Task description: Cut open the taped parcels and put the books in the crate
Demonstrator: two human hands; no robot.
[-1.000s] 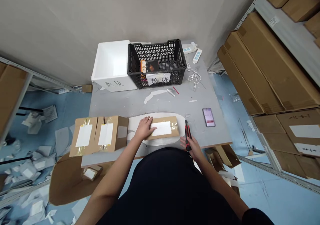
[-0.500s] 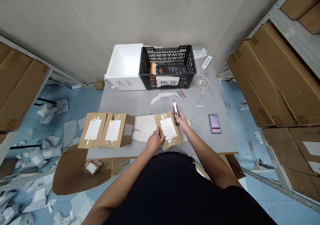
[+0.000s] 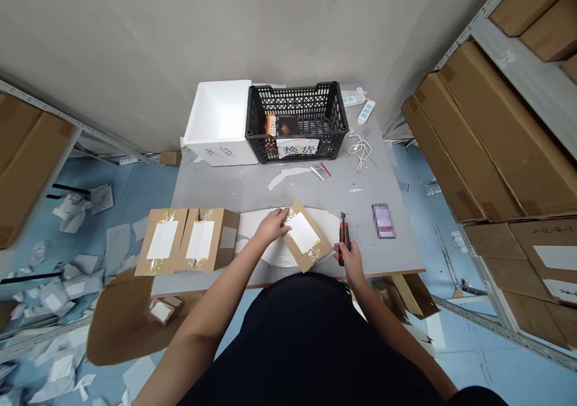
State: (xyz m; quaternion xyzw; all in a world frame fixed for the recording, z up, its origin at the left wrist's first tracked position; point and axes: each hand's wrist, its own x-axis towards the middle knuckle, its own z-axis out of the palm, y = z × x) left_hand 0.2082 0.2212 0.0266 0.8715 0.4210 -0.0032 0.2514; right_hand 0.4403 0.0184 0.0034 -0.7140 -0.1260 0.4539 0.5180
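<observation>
A taped cardboard box (image 3: 308, 239) with a white label lies turned at an angle at the front middle of the table. My left hand (image 3: 272, 226) grips its upper left side, thumb on top near the label. My right hand (image 3: 350, 258) is closed around a red and black utility knife (image 3: 344, 238), apart from the box on its right. The knife points away from me. Under the box is a white sheet (image 3: 274, 252). Two more labelled boxes, a left one (image 3: 157, 238) and a right one (image 3: 204, 238), stand side by side at the table's left.
A white foam box (image 3: 220, 148) and a black crate (image 3: 297, 131) holding a few packages stand at the back. A phone (image 3: 383, 221), a white cable (image 3: 359, 148) and power strips (image 3: 366, 112) lie on the right. Shelves with cartons (image 3: 509, 130) flank the table.
My right hand has drawn the knife away from the box, to the right and toward me. My left hand has moved up the box's left side, and the box has rotated.
</observation>
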